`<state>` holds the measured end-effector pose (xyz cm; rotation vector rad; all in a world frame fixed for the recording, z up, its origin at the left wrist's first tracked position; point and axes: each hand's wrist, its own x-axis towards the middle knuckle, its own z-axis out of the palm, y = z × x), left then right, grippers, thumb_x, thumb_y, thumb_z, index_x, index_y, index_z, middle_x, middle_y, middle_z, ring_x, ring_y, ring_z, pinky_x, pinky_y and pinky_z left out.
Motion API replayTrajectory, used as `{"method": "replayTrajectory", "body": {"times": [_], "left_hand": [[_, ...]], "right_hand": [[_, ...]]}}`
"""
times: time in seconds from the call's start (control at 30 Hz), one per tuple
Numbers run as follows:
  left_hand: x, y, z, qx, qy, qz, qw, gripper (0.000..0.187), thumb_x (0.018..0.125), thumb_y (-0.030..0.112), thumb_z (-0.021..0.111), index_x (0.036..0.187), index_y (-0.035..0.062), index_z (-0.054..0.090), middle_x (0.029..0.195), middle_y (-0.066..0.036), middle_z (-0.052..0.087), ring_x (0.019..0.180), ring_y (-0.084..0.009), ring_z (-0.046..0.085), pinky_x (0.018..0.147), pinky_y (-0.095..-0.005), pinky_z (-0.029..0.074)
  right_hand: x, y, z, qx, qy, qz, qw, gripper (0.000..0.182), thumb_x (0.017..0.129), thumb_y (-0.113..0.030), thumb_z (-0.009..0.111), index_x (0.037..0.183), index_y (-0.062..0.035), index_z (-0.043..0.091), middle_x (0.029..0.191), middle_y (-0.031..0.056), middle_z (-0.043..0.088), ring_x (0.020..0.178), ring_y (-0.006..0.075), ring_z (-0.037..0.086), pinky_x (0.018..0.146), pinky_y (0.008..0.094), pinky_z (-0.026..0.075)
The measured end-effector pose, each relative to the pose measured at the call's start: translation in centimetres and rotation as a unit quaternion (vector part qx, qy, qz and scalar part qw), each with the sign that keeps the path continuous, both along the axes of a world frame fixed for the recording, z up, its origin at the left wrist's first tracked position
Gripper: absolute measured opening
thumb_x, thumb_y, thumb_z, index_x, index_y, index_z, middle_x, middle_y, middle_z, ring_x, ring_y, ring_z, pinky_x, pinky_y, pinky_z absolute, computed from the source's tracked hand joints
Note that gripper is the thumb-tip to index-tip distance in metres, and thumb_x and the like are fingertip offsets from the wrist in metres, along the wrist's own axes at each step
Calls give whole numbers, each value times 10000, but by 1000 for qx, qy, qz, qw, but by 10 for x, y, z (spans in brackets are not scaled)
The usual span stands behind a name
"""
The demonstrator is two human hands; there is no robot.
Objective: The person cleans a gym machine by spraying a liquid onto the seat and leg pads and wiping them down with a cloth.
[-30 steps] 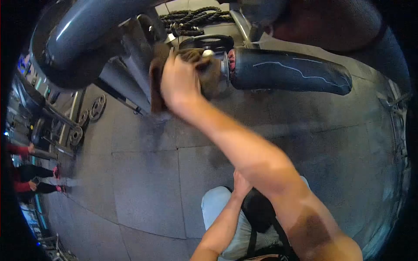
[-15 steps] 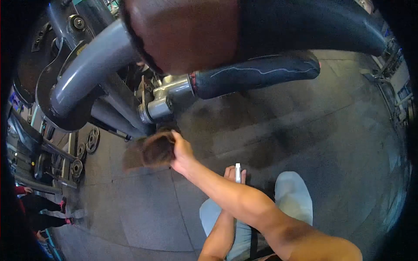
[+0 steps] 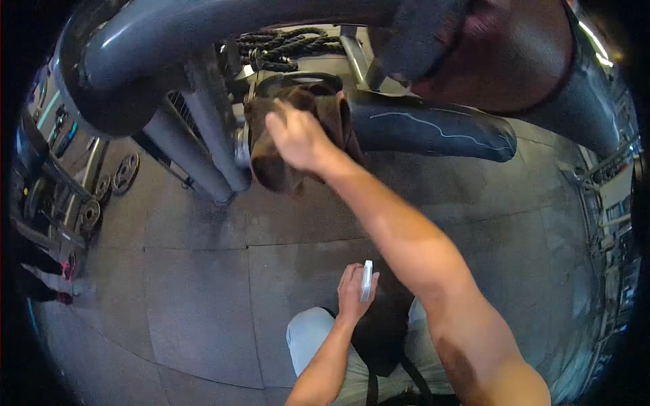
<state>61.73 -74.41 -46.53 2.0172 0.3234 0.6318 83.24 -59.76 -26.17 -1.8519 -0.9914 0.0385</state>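
My right hand [image 3: 298, 139] reaches far forward and holds a dark brown cloth [image 3: 271, 172]. The cloth hangs in folds over the metal joint at the inner end of a black padded roller [image 3: 433, 128]. Motion blurs my fingers a little, and they lie on top of the cloth. Low in front of my knees, my left hand [image 3: 352, 291] is closed around a slim white object [image 3: 366, 281], seen edge-on. Its kind does not show.
A thick grey machine tube [image 3: 156, 40] arches overhead, with a brown pad [image 3: 508, 61] at upper right. Grey posts [image 3: 210, 135] stand left of the cloth. Weight plates [image 3: 126, 173] and another person's legs [image 3: 44, 274] are at left. Black ropes [image 3: 298, 44] lie behind.
My right hand has carried the brown cloth up and to the right, from beside the post onto the roller's inner end. My left hand still holds the white object. The view has shifted.
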Motion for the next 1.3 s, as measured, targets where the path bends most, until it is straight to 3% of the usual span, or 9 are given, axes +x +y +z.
{"method": "replayTrajectory", "body": {"times": [0.27,0.4,0.5,0.63,0.8,0.93,1.07,1.2,1.3], "left_hand": [[3,4,10,-13,28,-7,999,256,846,185,747,954,-21,639,1023,-188,620,923,-390,622,805,-445,519],[4,6,4,-11,-10,-14,1000,221,849,156,731,935,-21,630,953,-215,611,881,-416,613,769,-466,512],[4,5,3,10,-10,-9,1000,202,851,140,723,907,-22,616,948,-220,605,865,-428,603,755,-472,505],[2,6,4,-17,-21,-23,999,181,835,95,701,949,-24,625,969,-219,602,883,-429,600,776,-460,503],[-7,-2,-11,-54,-75,-42,995,253,813,86,669,1044,-10,628,994,-207,606,968,-408,594,827,-447,488],[-24,1,-10,5,-57,-14,998,202,848,101,673,1000,-20,617,916,-190,596,868,-372,595,784,-437,484],[-46,9,-11,26,-37,2,999,217,936,196,645,925,-7,569,810,-107,525,746,-250,529,688,-386,435],[-48,0,14,116,1,22,993,180,942,167,655,910,12,569,792,-81,547,720,-204,539,677,-350,450],[-49,4,19,60,11,21,998,161,958,164,634,929,17,575,803,-58,574,722,-164,546,659,-314,455]], "right_hand": [[90,70,23,-375,-78,-55,922,532,976,-409,383,1170,-10,677,1248,231,638,1176,387,607,1022,465,467],[49,40,34,-251,24,-143,957,524,994,-415,418,1117,15,693,1218,254,643,1162,389,613,988,464,495],[43,28,-2,-40,-132,-98,986,491,1002,-358,475,790,42,667,782,310,655,784,482,649,764,536,524],[-3,-2,-24,159,-18,-50,986,434,1031,-346,459,906,34,626,811,279,647,802,477,628,702,511,489],[-48,-29,-55,244,55,-114,961,445,1038,-322,468,834,55,588,796,325,610,804,496,598,732,531,455],[-64,-78,-89,123,154,-86,977,462,1039,-329,438,1006,74,662,924,304,672,917,418,659,835,467,474],[-78,-164,-102,182,456,-163,856,648,972,-472,544,1214,127,595,1170,242,656,1103,304,602,905,417,472],[-84,-276,-98,485,693,-97,525,504,952,-432,591,1278,-47,578,1252,154,621,1150,347,582,1023,521,460],[-106,-331,-50,566,656,-52,497,546,926,-515,556,1251,-77,592,1257,140,613,1160,334,575,1019,529,452]]}}
